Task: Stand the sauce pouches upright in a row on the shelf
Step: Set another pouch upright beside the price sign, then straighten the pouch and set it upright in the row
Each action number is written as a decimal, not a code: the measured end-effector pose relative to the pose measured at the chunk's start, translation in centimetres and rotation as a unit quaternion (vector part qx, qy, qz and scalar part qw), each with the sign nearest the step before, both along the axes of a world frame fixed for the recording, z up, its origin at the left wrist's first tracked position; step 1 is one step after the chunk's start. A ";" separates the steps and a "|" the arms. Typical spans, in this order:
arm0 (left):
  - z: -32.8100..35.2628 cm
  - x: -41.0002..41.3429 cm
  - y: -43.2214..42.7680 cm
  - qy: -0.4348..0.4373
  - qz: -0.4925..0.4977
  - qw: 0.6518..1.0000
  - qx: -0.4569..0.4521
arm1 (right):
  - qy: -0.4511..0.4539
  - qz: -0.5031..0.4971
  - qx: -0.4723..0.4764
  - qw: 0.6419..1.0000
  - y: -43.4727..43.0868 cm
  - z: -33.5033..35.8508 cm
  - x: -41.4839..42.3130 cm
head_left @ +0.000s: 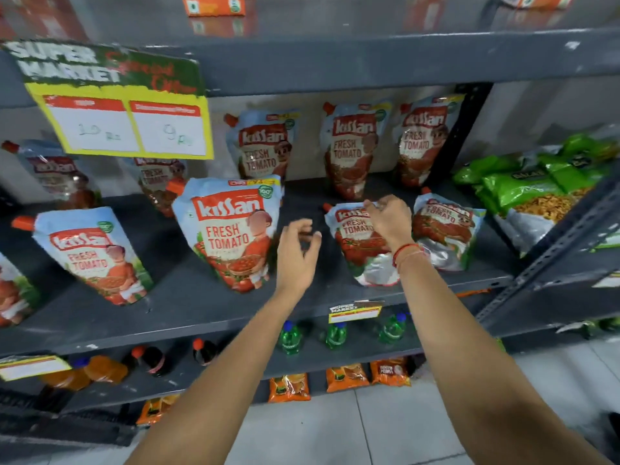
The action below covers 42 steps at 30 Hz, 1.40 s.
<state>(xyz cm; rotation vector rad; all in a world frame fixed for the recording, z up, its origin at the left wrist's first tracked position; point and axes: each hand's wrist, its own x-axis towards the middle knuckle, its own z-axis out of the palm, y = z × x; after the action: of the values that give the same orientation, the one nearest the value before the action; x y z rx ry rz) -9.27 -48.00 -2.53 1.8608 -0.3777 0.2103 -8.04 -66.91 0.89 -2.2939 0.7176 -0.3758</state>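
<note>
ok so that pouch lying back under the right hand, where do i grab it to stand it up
Probably by its top edge, coming from above and in front. The pouch leans back with its silver base toward the shelf lip and its orange cap at the upper left, so the flat top seam is the free part. The right hand is already over it; the left hand hangs open.
</note>
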 end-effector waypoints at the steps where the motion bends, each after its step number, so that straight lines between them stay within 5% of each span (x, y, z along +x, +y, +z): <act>1: 0.0 1.0 -1.2 0.043 0.000 0.999 0.019 | 0.045 -0.001 0.016 0.999 -1.2 -0.2 0.1; 7: -1.5 5.3 -6.7 0.388 0.046 0.920 -0.033 | 0.134 -0.003 0.105 0.985 -3.7 -1.1 1.3; 11: -1.2 5.5 -8.8 0.408 0.063 0.909 -0.057 | 0.105 -0.072 0.166 0.978 -3.4 -1.4 2.3; 16: -0.6 4.7 -9.5 0.453 0.067 0.863 -0.216 | 0.065 -0.109 0.267 0.955 -3.8 -1.0 2.3; 23: 2.0 4.7 -8.7 0.416 0.075 0.856 -0.299 | 0.006 -0.059 0.353 0.934 -3.7 1.8 2.5; 27: 4.2 4.7 -8.0 0.326 0.065 0.870 -0.364 | -0.100 -0.036 0.380 0.919 -2.9 4.4 2.7; 33: 6.1 4.4 -6.8 0.148 0.020 0.946 -0.288 | -0.223 0.030 0.445 0.867 -2.7 6.1 1.4; 42: 5.5 3.4 -5.6 0.118 0.012 0.958 -0.260 | -0.260 0.108 0.345 0.895 -2.7 5.3 0.1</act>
<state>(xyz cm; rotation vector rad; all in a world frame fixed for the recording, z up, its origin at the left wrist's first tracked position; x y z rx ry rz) -5.90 -53.56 3.00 1.3511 -0.1159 0.0889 -7.92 -69.65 6.21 -1.4777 0.2498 -0.5046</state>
